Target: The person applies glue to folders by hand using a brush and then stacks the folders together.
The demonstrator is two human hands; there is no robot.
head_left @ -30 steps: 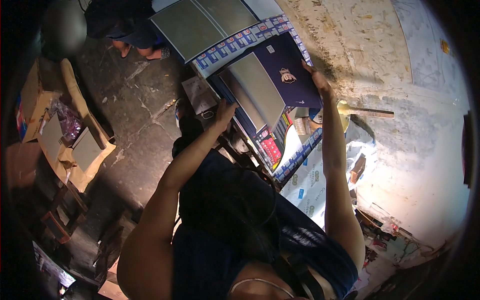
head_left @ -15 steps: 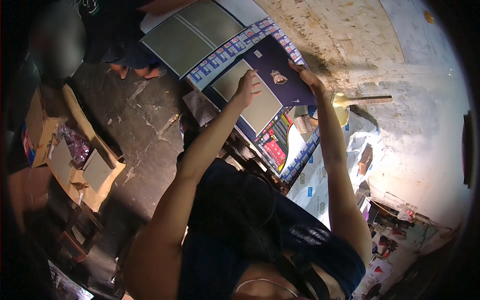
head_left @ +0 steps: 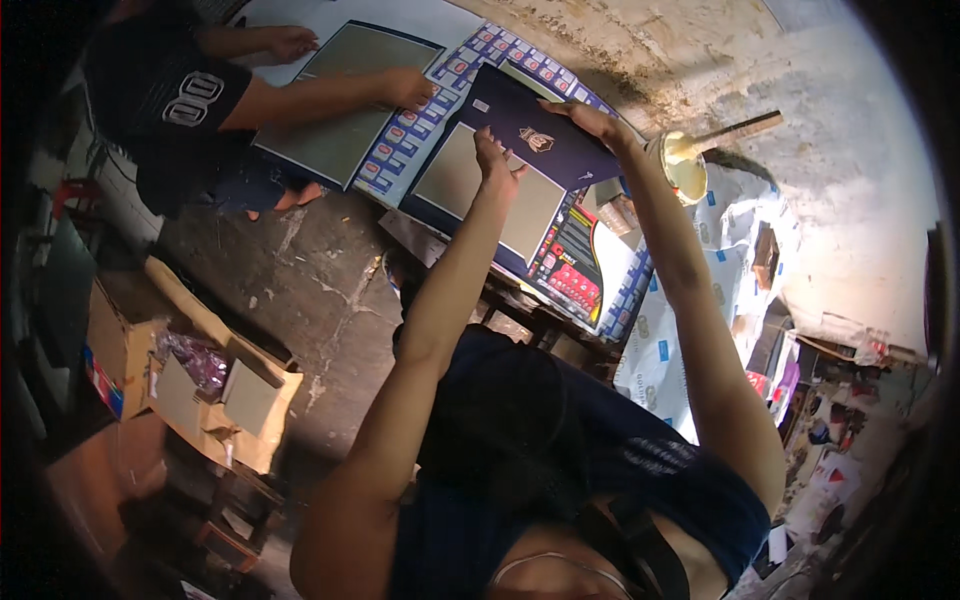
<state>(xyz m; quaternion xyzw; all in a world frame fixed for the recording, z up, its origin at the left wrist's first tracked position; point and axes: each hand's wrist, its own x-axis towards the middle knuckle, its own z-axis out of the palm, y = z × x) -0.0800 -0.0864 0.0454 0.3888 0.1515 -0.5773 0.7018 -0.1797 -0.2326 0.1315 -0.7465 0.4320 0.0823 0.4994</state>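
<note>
A navy hardcover case (head_left: 560, 143) with a gold emblem lies on the table, its printed panel raised at a tilt and its grey board inner side (head_left: 540, 215) showing. My right hand (head_left: 590, 122) grips the far edge of the printed panel, thumb on its face. My left hand (head_left: 498, 168) is over the meeting line of panel and grey board, fingers apart, thumb out. Whether its fingertips press on the cover is hard to tell. Further left, another opened cover with grey boards (head_left: 345, 115) lies flat beneath a co-worker's arms.
Blue-and-white printed sheets (head_left: 400, 150) cover the table. To the right stand a tub of pale paste (head_left: 685, 170) with a wooden-handled brush and white printed wrapping (head_left: 660, 345). A cardboard box (head_left: 125, 350) holding purple plastic sits at lower left. A co-worker (head_left: 180, 100) stands at upper left.
The view has shifted, bringing the co-worker's reaching arms over the other cover. My right hand has slid along the panel's far edge; my left hand stays near the grey board.
</note>
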